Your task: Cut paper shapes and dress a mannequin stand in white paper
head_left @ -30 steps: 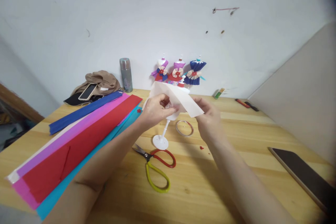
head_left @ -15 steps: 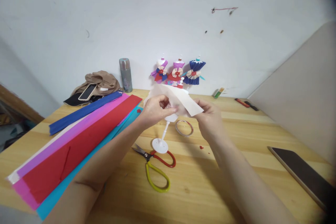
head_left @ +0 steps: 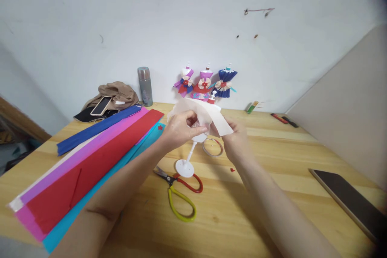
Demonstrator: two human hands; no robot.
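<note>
White paper [head_left: 211, 115], seemingly pinched between left hand [head_left: 178, 130] and right hand [head_left: 236, 144].

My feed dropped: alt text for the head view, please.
The left hand and right hand pinch a white paper sheet draped over a small white stand. Beneath them on the wooden table lie scissors and a tape ring; coloured paper strips lie to the left, and three dressed mini mannequins stand by the wall.

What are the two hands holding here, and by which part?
The left hand grips the small white plastic mannequin stand at its torso, pinching the white paper sheet against it; the right hand holds that sheet's lower edge.
</note>
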